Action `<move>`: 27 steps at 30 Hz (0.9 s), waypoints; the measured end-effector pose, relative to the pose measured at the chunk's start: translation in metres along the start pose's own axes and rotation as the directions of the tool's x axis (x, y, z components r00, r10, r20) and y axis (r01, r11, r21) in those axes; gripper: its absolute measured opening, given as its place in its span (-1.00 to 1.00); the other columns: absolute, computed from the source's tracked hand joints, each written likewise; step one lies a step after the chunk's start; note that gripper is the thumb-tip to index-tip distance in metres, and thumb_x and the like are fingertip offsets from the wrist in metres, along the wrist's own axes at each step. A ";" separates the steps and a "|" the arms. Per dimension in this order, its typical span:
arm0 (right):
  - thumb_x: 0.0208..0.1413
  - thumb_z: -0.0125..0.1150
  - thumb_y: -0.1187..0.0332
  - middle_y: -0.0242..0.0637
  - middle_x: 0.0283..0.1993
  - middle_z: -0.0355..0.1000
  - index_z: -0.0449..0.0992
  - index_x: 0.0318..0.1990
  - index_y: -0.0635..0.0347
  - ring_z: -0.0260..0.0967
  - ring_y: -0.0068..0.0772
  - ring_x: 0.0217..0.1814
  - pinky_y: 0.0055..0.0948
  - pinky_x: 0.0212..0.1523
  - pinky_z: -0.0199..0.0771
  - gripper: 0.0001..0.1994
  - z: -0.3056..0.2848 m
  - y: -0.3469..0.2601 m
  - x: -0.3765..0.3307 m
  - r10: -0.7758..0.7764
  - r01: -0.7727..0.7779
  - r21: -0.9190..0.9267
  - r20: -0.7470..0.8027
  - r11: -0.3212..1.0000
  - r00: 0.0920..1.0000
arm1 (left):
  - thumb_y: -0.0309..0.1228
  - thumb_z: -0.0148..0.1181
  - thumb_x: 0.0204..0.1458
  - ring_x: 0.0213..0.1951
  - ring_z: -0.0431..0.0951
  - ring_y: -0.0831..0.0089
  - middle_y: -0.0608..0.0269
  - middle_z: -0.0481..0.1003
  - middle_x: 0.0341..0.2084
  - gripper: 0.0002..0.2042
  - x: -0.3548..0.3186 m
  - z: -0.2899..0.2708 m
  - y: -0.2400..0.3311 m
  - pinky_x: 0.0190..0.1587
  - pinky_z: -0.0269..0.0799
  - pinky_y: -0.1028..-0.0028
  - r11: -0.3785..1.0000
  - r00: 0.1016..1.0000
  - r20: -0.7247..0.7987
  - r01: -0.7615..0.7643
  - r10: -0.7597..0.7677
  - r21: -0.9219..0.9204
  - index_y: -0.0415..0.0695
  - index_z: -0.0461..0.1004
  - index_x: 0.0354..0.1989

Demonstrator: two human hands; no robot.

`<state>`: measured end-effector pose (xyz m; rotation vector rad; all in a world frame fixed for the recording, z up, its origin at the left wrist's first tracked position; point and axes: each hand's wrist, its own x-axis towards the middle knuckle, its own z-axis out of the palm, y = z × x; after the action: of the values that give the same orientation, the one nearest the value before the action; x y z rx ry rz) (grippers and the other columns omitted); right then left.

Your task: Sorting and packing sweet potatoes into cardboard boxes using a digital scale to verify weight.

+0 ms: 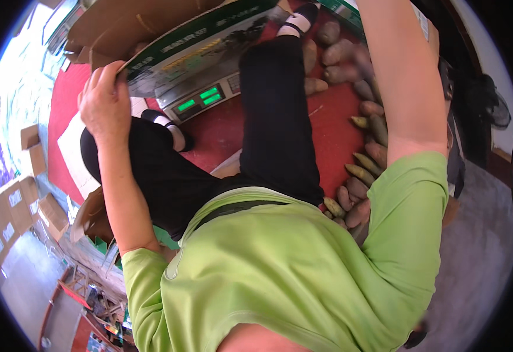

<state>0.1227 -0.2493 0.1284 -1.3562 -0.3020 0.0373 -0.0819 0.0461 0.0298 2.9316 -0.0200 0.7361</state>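
Note:
My left hand (105,105) is closed on the near left corner of an open cardboard box (192,50), fingers over its top edge. The box has a dark green printed side and brown raised flaps. Just under its near side is a weighing scale (201,101) with lit green digits; whether the box rests on it I cannot tell. My right forearm (406,76) stretches up past the top edge of the picture, so that hand is out of sight. Beside that arm runs a long pile of sweet potatoes (359,170), reddish and greenish-brown.
Red matting (338,126) lies under my feet and the scale. Another green-and-white box (344,12) shows partly at the top right. Several cardboard boxes (10,217) stand at the far left. A dark fan-like object (494,105) is at the right.

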 end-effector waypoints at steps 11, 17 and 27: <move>0.21 0.04 0.25 -0.58 -0.52 0.23 0.44 -0.20 0.14 0.04 -0.73 -0.59 -0.67 -0.64 -0.02 -0.82 -0.159 0.100 -0.220 0.308 -0.339 -0.001 -0.412 0.941 0.858 | -0.42 0.15 0.04 -0.31 0.55 0.26 0.29 0.56 -0.36 -0.87 -0.001 0.003 -0.010 -0.32 0.42 0.35 0.998 1.000 0.026 0.003 -0.001 -0.062 -0.01 0.55 -0.24; 0.16 0.08 0.32 -0.49 -0.52 0.33 0.51 -0.24 0.07 0.19 -0.63 -0.60 -0.56 -0.68 0.18 -0.88 -0.179 0.208 -0.372 0.607 -0.734 0.138 -0.672 0.665 0.424 | -0.40 0.15 0.06 -0.31 0.55 0.28 0.26 0.56 -0.33 -0.86 -0.001 0.013 -0.007 -0.31 0.42 0.38 0.999 0.999 0.031 0.022 -0.021 -0.031 -0.05 0.54 -0.21; 0.07 0.18 0.36 -0.35 -0.46 0.48 0.55 -0.29 0.24 0.39 -0.56 -0.43 -0.48 -0.38 0.41 -0.86 -0.128 0.291 -0.512 0.770 -0.918 -0.105 -0.514 0.381 0.378 | -0.35 0.13 0.09 -0.26 0.56 0.25 0.23 0.57 -0.29 -0.85 -0.002 0.011 -0.007 -0.26 0.43 0.37 0.998 0.997 0.059 0.056 -0.056 0.006 -0.02 0.54 -0.20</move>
<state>-0.2960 -0.4104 -0.2734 -1.7449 0.8640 0.6399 -0.0783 0.0522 0.0181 2.9443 0.0580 0.6424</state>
